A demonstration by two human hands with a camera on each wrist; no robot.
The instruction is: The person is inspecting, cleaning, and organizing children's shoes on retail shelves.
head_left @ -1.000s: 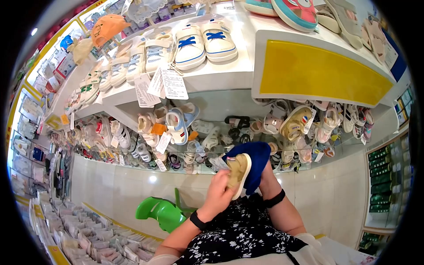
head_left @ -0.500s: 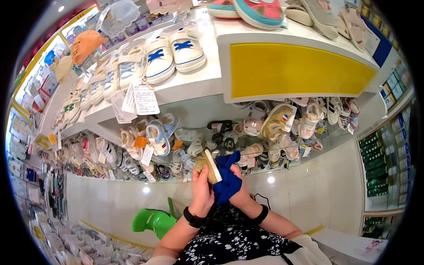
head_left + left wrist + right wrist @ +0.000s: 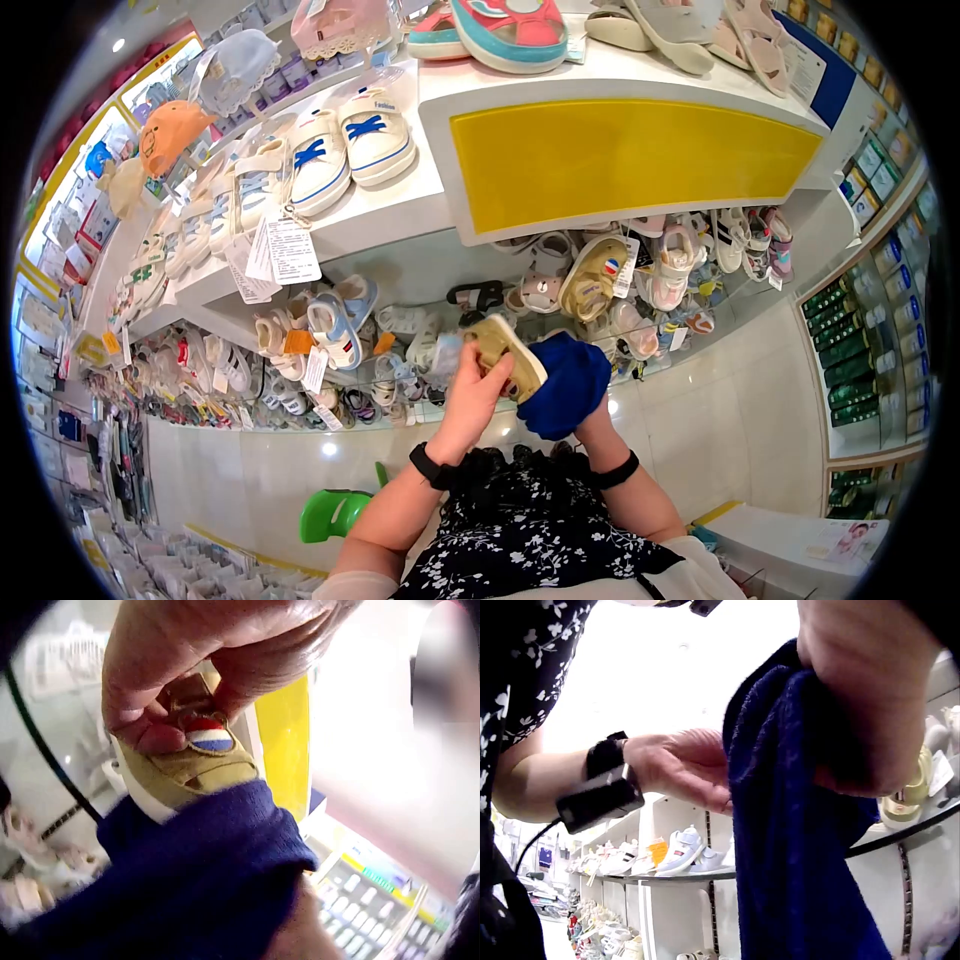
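A small tan shoe with a pale sole is held up in front of the display shelves. My left hand grips it, thumb toward me. In the left wrist view, the fingers pinch the shoe's strap beside a red, white and blue badge. A dark blue cloth lies against the other end of the shoe and covers part of it. My right hand holds the cloth from underneath, its fingers mostly hidden. In the right wrist view, the cloth hangs down in folds below that hand.
Glass shelves ahead carry many children's shoes, among them another tan shoe with a similar badge. White shoes with blue laces stand on the counter above, beside a yellow panel. A green chair stands on the floor at lower left.
The shoe has turned from nearly upright to a slant, and the bunched cloth has spread out over my right hand. Both hands sit further right in the head view, whose shelves have shifted left.
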